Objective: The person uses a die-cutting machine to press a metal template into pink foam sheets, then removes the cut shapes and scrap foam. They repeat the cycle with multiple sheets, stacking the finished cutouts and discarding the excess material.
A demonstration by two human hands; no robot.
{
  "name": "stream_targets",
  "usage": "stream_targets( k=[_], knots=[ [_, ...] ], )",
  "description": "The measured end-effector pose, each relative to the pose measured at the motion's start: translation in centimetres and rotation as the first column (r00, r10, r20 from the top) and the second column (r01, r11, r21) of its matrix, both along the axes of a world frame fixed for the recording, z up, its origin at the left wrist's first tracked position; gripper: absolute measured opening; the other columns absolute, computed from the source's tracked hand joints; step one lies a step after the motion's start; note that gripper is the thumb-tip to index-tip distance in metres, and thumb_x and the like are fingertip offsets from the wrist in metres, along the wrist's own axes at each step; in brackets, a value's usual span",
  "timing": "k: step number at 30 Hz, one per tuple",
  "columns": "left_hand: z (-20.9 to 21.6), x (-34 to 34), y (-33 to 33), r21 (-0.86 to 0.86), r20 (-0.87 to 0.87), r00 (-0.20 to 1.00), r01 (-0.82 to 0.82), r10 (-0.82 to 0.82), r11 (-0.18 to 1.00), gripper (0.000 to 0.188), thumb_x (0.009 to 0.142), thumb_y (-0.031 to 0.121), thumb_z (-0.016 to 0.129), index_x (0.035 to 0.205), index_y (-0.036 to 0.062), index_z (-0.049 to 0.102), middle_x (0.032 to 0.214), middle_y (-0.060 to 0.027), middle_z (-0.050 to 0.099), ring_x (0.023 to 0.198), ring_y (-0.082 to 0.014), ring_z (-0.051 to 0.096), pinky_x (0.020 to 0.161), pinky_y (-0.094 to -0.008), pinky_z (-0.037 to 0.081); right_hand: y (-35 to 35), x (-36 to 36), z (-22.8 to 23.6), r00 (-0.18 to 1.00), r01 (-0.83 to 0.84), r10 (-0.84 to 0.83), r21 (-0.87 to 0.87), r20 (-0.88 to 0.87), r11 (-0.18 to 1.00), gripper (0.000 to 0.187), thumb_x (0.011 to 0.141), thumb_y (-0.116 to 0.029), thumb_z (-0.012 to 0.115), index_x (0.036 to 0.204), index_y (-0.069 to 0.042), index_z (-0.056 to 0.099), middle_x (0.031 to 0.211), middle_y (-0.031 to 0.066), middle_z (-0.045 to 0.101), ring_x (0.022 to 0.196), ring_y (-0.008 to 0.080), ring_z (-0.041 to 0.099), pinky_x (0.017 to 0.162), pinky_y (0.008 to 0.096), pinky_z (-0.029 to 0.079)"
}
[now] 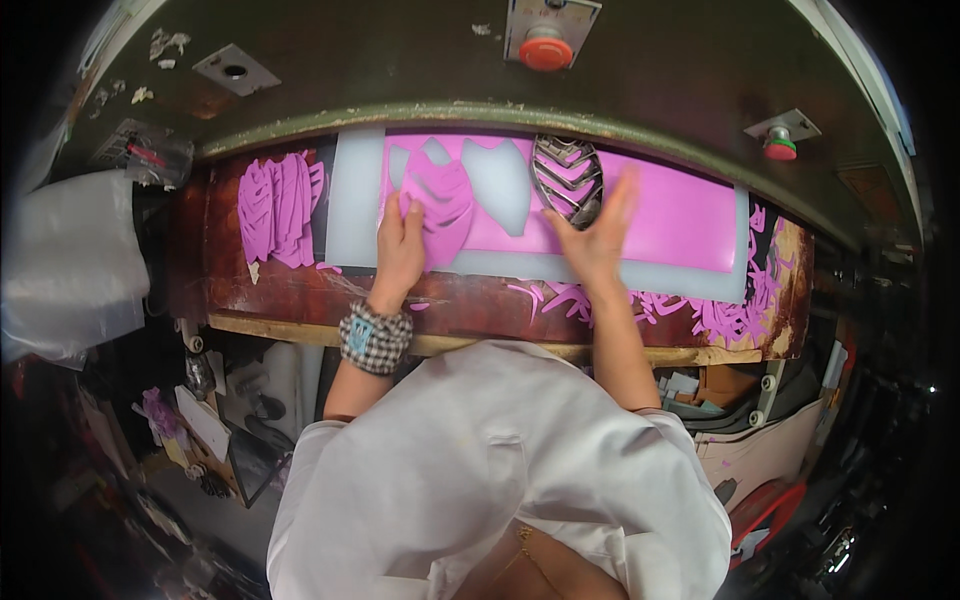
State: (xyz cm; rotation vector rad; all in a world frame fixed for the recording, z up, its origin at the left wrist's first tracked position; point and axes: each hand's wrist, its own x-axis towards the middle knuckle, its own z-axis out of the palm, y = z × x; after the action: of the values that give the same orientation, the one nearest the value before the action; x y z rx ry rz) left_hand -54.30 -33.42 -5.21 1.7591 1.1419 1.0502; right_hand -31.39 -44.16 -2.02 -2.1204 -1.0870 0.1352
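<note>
At the far left we see a bundle of clear plastic wrap (70, 265) hanging beside the press bed; next to it, on the worn brown bed (300, 290), lies a stack of cut pink pieces (278, 208), well apart from the hands. Moving right, our left hand (400, 250), with a checked band (375, 338) at the wrist, rests on the white cutting board (356, 195); its fingers are curled around a freshly cut pink piece (440, 200), gripping it at the edge of the pink sheet (670, 215); the sheet shows pale shaped holes beside that piece. Further right, the metal cutting die (567, 178) sits on the sheet, just above our right hand (598, 235); that hand is open, fingers spread and blurred, palm near the die; we cannot tell whether it touches it. Pink offcuts (735, 315) litter the bed at the right; above, a red button (545, 50) and a smaller one (780, 148) sit on the machine housing.
</note>
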Motion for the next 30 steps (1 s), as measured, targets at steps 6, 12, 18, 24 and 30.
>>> stream_targets(
  k=[6,12,18,24,30],
  knots=[
    [-0.6,-4.4,-7.4,-0.097,-0.084,0.996,-0.045,0.037,0.994,0.026,0.098,0.02,0.042,0.109,-0.0028,0.048,0.086,-0.0266,0.058,0.081,-0.042,0.058,0.071,-0.0427,0.045,-5.7,11.9,9.1,0.801,0.433,-0.564,0.455,0.202,0.778,0.085,0.097,-0.042,0.042,0.142,0.013,-0.003,0.144,0.0412,0.0,0.137,0.0492,0.007,0.112,0.0534,0.011],
    [-2.8,-4.6,-10.8,0.07,-0.36,0.926,-0.1,0.119,0.992,0.021,0.098,0.02,0.04,0.099,0.0002,0.047,0.077,-0.0268,0.059,0.073,-0.0484,0.056,0.061,-0.0513,0.042,-8.7,13.3,4.5,0.834,0.274,-0.517,0.67,0.191,0.69,0.1,0.09,-0.055,0.049,0.139,0.017,-0.002,0.146,0.037,0.003,0.139,0.0435,0.005,0.114,0.05,0.006],
    [-3.1,-4.8,-11.1,0.063,-0.404,0.905,-0.118,0.134,0.991,0.022,0.098,0.023,0.043,0.093,0.0018,0.049,0.072,-0.0282,0.058,0.068,-0.048,0.057,0.058,-0.0536,0.042,-12.1,12.0,4.8,0.887,0.278,-0.432,0.562,0.161,0.779,0.101,0.089,-0.049,0.055,0.141,0.014,-0.003,0.147,0.0356,0.001,0.14,0.0436,0.001,0.114,0.0485,0.005],
    [-2.4,-5.8,-11.4,0.044,-0.297,0.951,-0.078,0.087,0.996,0.024,0.098,0.024,0.045,0.095,0.0024,0.053,0.074,-0.0254,0.059,0.071,-0.0457,0.058,0.061,-0.0502,0.044,-16.3,0.2,-0.9,0.931,0.361,-0.291,0.433,-0.22,0.826,0.065,0.082,-0.011,0.069,0.135,0.007,0.037,0.118,0.0207,0.056,0.111,0.0266,0.054,0.095,0.0383,0.043],
    [-2.7,-7.2,-10.7,-0.05,-0.325,0.946,-0.039,0.021,0.998,0.027,0.098,0.027,0.044,0.093,0.002,0.052,0.075,-0.0246,0.059,0.075,-0.0451,0.058,0.065,-0.0503,0.043,-20.5,-5.1,-6.2,0.945,0.005,0.031,0.107,-0.326,0.994,0.014,0.082,-0.01,0.068,0.091,0.001,0.069,0.083,0.016,0.068,0.079,0.0238,0.066,0.074,0.0336,0.05]
  ],
)
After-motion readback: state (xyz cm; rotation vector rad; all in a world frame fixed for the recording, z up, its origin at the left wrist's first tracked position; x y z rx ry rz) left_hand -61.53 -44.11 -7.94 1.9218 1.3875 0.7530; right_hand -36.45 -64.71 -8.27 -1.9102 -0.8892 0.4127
